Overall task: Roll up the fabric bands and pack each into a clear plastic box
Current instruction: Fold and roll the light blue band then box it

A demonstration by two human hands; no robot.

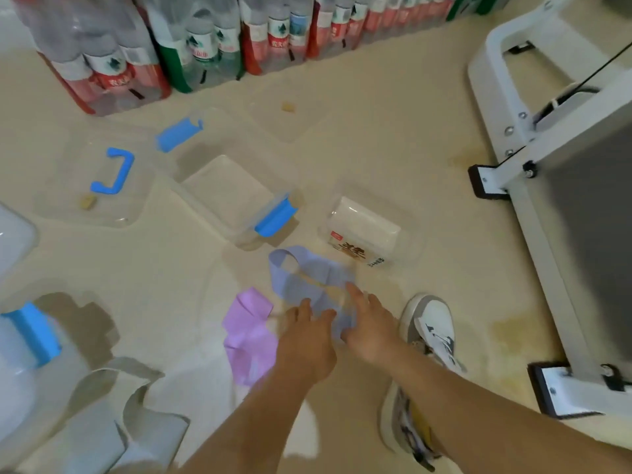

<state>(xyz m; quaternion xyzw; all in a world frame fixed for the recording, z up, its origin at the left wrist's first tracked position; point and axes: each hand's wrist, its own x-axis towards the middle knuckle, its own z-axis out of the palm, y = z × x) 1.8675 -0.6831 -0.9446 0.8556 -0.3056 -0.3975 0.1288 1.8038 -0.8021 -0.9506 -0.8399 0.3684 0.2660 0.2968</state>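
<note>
A periwinkle-blue fabric band lies looped on the beige floor in the middle. Both hands reach onto its near end: my left hand and my right hand have their fingers stretched out over the band, touching it. A lilac band lies crumpled just left of my left hand. A grey band sprawls at the lower left. An open clear box with a blue clasp sits behind the bands. A clear lid with a blue handle lies at the left.
Shrink-wrapped packs of water bottles line the back. A clear box holding a white packet lies to the right. A white metal frame stands at the right. My shoe is beside my right hand. More clear containers sit at the left edge.
</note>
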